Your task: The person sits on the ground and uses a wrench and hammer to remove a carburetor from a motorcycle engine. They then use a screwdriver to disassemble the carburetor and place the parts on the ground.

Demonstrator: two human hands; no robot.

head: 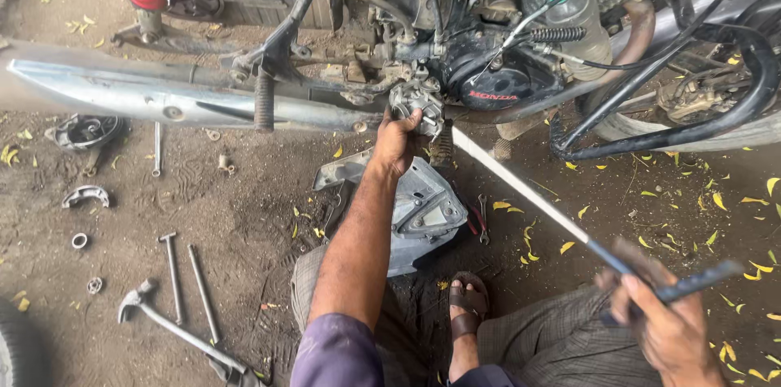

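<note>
— Left hand [396, 143]?
— Centre of frame, fingers curled tight around the small metal carburettor [416, 102] under the motorcycle engine [488, 82], likely steadying it.
— Right hand [663, 326]?
— Lower right, closed around the dark handle of a long screwdriver [529, 192]; shaft slanting up-left, tip at the carburettor, apparently reaching a screw there.
— Elsewhere?
— Grey plastic cover [423, 208] on the dirt below; hammer [175, 326] and long bolts [187, 277] lower left; exhaust pipe [163, 94] across the upper left.
</note>
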